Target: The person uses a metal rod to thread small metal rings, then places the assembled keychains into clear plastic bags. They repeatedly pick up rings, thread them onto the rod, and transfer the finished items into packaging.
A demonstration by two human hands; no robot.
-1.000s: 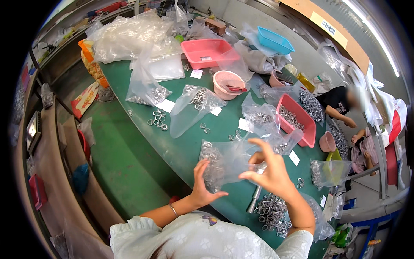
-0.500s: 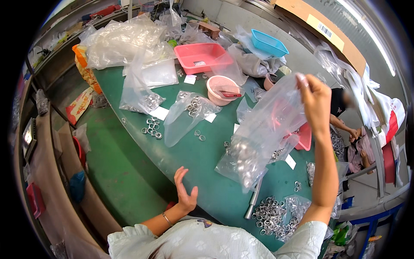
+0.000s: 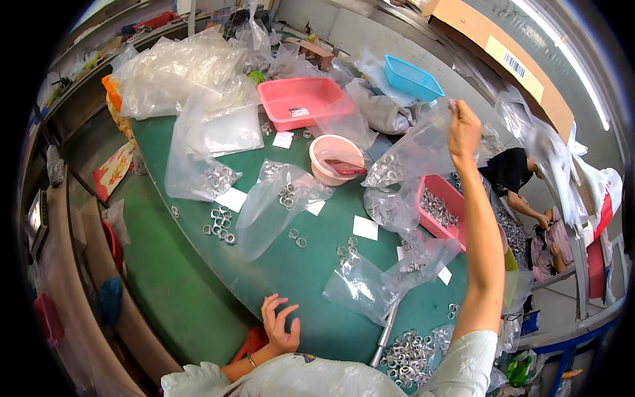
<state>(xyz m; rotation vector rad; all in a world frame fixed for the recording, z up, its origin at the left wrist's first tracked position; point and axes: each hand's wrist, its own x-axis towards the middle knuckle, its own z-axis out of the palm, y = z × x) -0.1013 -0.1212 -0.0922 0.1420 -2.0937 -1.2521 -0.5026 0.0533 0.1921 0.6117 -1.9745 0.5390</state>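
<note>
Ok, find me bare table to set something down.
The widest bare patch of green table lies between the left hand, the two loose rings and the clear bag by the metal rod. A smaller one lies between that rod and the ring pair to its right. It's crowded along the far edge, with plastic bags and a pink tray.

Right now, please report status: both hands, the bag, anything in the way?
Right hand gripping clear bag by its top. Metal rings at bag's bottom. Left hand empty, open. Crowding close: second ring bag, pink tray.
</note>
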